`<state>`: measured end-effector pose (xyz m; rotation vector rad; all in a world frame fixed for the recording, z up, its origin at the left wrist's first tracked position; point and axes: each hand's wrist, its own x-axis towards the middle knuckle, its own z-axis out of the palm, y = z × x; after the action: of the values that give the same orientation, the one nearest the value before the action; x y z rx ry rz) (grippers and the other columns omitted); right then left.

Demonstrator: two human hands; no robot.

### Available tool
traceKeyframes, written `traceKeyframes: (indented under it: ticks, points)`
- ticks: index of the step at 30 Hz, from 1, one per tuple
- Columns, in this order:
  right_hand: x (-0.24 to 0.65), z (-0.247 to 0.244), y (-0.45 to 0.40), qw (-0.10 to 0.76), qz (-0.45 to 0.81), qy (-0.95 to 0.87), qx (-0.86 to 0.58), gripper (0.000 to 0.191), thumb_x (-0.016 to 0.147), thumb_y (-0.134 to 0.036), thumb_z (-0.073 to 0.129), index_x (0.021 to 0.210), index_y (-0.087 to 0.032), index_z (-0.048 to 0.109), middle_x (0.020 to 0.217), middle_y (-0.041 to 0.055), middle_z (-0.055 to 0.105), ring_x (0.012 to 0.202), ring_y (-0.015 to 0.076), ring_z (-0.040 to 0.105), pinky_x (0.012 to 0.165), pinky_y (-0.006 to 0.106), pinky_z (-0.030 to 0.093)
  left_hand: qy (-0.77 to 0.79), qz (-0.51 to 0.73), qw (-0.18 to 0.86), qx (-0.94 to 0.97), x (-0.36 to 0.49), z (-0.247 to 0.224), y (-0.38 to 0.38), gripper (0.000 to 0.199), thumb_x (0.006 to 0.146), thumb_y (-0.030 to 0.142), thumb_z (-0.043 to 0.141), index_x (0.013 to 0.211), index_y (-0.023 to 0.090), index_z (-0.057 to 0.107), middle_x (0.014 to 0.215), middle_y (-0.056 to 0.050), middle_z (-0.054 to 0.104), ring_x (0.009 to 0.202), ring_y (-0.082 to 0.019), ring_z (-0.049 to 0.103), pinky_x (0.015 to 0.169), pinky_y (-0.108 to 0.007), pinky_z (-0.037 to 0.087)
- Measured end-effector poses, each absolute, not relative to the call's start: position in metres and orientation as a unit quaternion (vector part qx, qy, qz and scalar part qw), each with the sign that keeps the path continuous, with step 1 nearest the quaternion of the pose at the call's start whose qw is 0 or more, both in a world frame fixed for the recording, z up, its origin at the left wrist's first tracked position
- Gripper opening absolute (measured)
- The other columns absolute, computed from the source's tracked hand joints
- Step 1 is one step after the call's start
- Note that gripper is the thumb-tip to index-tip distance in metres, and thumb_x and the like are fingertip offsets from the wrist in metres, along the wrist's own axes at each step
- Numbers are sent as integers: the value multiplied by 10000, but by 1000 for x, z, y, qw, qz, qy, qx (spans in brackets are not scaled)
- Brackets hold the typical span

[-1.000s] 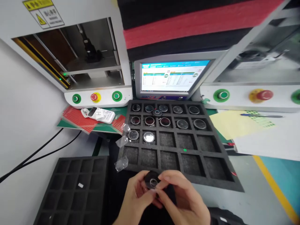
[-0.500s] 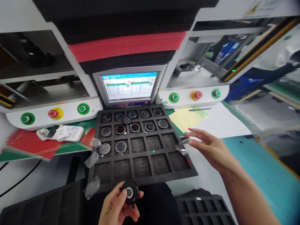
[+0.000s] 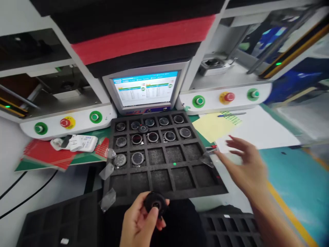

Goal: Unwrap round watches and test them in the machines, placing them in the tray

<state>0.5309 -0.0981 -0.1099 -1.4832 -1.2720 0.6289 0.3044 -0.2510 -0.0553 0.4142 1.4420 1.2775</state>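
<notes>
My left hand (image 3: 141,219) grips a round black watch body (image 3: 155,204), its back facing me and the thumb pressed on its centre. Just beyond it lies a black foam tray (image 3: 154,195) with square pockets. Several round watch bodies, including one dark-faced watch (image 3: 137,158), sit in its upper rows. Another watch (image 3: 143,128) rests back side up across the pocket walls. To the right of the tray, my right hand (image 3: 244,164) hovers with thumb and fingers apart, slightly blurred. Small red bits show at its fingertips. Near its thumb is a thin metallic item (image 3: 211,149), partly unclear.
A monitor (image 3: 146,91) stands behind the tray, between two machines with green buttons and red emergency stops (image 3: 228,97). Yellow paper (image 3: 209,127), a pen (image 3: 232,114) and white paper lie right. Red sheets (image 3: 48,154) and a white device (image 3: 83,143) lie left. Clear film pieces (image 3: 108,200) cling to the tray.
The view has shifted, so the scene sits differently. My left hand has turned the watch body, and the thumb now covers its centre. My right hand has moved slightly away from the tray, fingers spread.
</notes>
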Motion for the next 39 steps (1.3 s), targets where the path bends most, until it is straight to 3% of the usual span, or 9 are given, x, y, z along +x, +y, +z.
traceKeyframes:
  ticks: [3,7,12,17,22,27,31,36,39]
  points:
    - [503,-83,-141,544,240,-562,-575,146,744,-369,761,782,-256,677,885,41,666,861,226,623,863,384,500,621,554,513,213,311,-55,-254,384,759,525,773,923,179,745,894,-84,796,556,-111,663,561,-191,550]
    - [463,-60,-190,482,460,-599,-444,120,835,-237,707,721,-253,674,708,4,621,649,148,605,558,204,511,636,579,429,277,317,-55,-259,263,846,447,717,988,229,748,930,-38,795,616,-95,687,634,-159,566]
    - [432,-67,-215,457,681,-458,-344,84,894,-231,689,826,-271,718,724,-3,605,542,96,585,497,171,507,647,608,370,274,330,-56,-266,153,896,368,686,1001,257,687,1016,-5,789,711,-103,724,695,-159,579]
    - [421,-69,-226,464,750,-366,-296,111,894,-285,704,786,-260,711,737,11,625,672,121,630,666,213,564,631,634,346,281,335,-63,-271,130,931,375,637,1011,276,616,1087,-14,774,889,-145,740,716,-175,564]
    - [420,-67,-229,479,744,-356,-301,80,881,-264,714,801,-259,712,750,16,616,704,123,613,677,195,544,630,577,325,407,326,-68,-276,278,947,383,601,1211,353,683,962,-17,759,704,-112,664,645,-180,519]
    - [420,-69,-224,473,726,-409,-287,86,895,-272,691,811,-253,697,775,20,607,743,140,601,698,220,534,569,637,381,355,321,-59,-277,415,926,527,568,1242,282,678,1215,-65,721,1051,-224,686,899,-261,535]
    - [419,-70,-222,459,707,-453,-291,84,897,-264,687,812,-264,687,828,5,620,793,133,616,764,219,537,520,644,478,293,312,-50,-272,334,939,442,598,1220,284,687,1228,-38,722,1090,-186,683,953,-211,509]
    - [423,-68,-224,470,696,-444,-312,103,916,-231,660,824,-271,682,1095,5,618,1097,147,619,978,218,507,484,645,529,266,310,-49,-273,408,915,377,653,1315,301,635,1308,-64,673,1145,-237,661,1000,-289,517]
    - [426,-67,-224,472,677,-460,-329,113,909,-217,663,812,-272,685,1170,0,611,1179,155,588,1022,221,487,478,643,530,279,313,-52,-276,444,901,346,676,1339,325,608,1359,-69,622,1181,-248,640,1025,-307,509]
